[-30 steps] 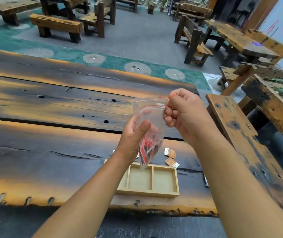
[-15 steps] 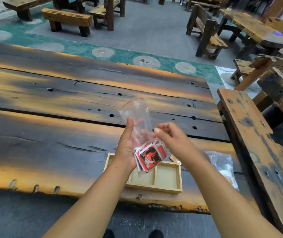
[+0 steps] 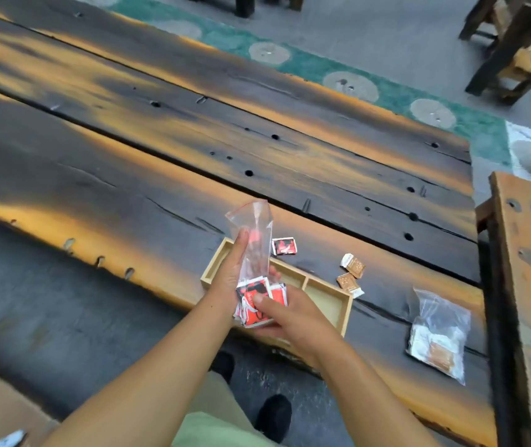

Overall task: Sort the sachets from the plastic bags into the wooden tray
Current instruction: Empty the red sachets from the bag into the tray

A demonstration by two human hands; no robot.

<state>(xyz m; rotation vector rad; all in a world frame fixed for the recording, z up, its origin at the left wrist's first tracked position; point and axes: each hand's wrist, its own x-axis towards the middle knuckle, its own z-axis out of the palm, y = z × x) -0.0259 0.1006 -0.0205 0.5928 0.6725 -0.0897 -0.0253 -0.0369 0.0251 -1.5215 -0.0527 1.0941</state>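
My left hand [image 3: 232,272] grips a clear plastic bag [image 3: 253,233] with a red zip strip, held upside down above the wooden tray [image 3: 332,304]. A bunch of red-and-black sachets [image 3: 254,301] sticks out of the bag's lower end. My right hand [image 3: 290,314] pinches that bunch from below. The tray has compartments and lies at the table's near edge, partly hidden under my hands. One red sachet [image 3: 285,246] lies on the table just behind the tray. Two brown sachets [image 3: 353,265] [image 3: 348,282] lie to the tray's right.
A second clear bag [image 3: 438,333] with white and brown sachets lies on the dark wooden table [image 3: 161,156] right of the tray. A wooden bench [image 3: 528,269] runs along the right. Chairs stand at the far right; my shoes show below the table edge.
The view has tilted down. My hands have lowered the bag toward the tray, and my right hand has closed on the red sachets coming out of it. A red sachet now lies behind the tray.
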